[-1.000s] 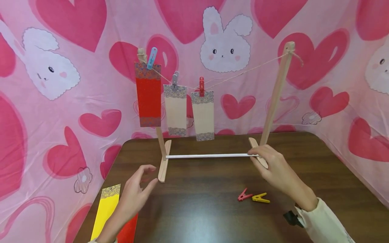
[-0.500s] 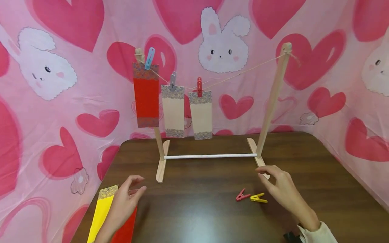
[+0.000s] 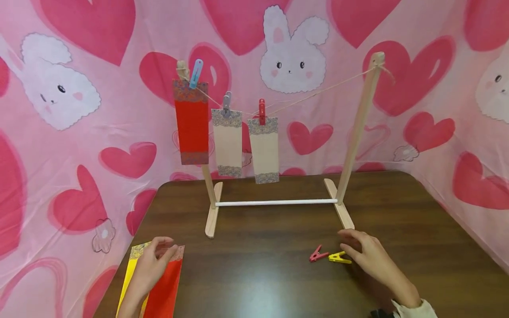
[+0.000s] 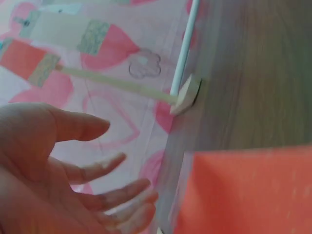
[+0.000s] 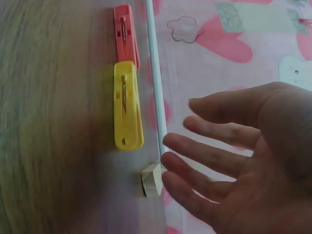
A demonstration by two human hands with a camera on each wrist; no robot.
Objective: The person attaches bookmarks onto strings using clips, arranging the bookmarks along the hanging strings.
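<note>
My left hand [image 3: 148, 269] hovers over a yellow card [image 3: 128, 274] and a red card [image 3: 166, 285] at the table's front left, fingers loosely bent around nothing. In the left wrist view the red card [image 4: 243, 190] lies below the relaxed left fingers. My right hand [image 3: 371, 260] is just right of a yellow clothespin [image 3: 340, 258], its fingers slightly bent and holding nothing. Touching or nearly touching that clothespin is a pinkish-red clothespin [image 3: 318, 254]. Both appear in the right wrist view, the yellow clothespin [image 5: 126, 107] nearer the hand.
Behind the hands stands a wooden frame [image 3: 358, 132] with a white crossbar [image 3: 274, 202]. From its string [image 3: 322, 91] hang a red card [image 3: 192, 128] and two cream cards [image 3: 227, 143], held by blue, grey and red clothespins. A pink curtain [image 3: 238, 26] backs the brown table [image 3: 254, 247].
My right hand has let go of the frame's right foot and moved down toward the clothespins. My left hand has drawn back down and left over the cards.
</note>
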